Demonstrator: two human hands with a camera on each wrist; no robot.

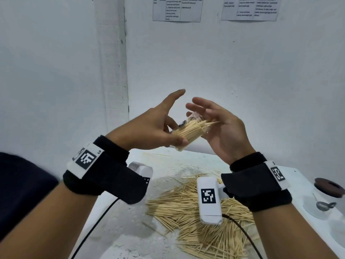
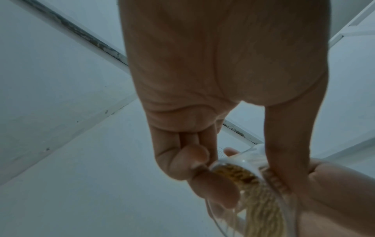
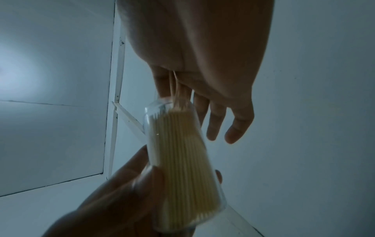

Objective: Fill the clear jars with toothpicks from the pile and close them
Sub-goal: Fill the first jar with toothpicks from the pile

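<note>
The clear jar (image 1: 188, 134), packed with toothpicks (image 1: 194, 130), hangs tilted above the desk (image 1: 168, 165), pinched in our left hand (image 1: 149, 128); our right hand (image 1: 222, 126) spreads flat against its open mouth. The pile (image 1: 196, 212) lies below.

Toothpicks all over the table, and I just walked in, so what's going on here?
A person is packing toothpicks into a clear jar. The left hand holds the jar tilted in the air, nearly full. The open right hand is at its mouth, where a few toothpicks poke out against the palm. No lid is on it yet. A big pile of toothpicks lies on the table below.
</note>
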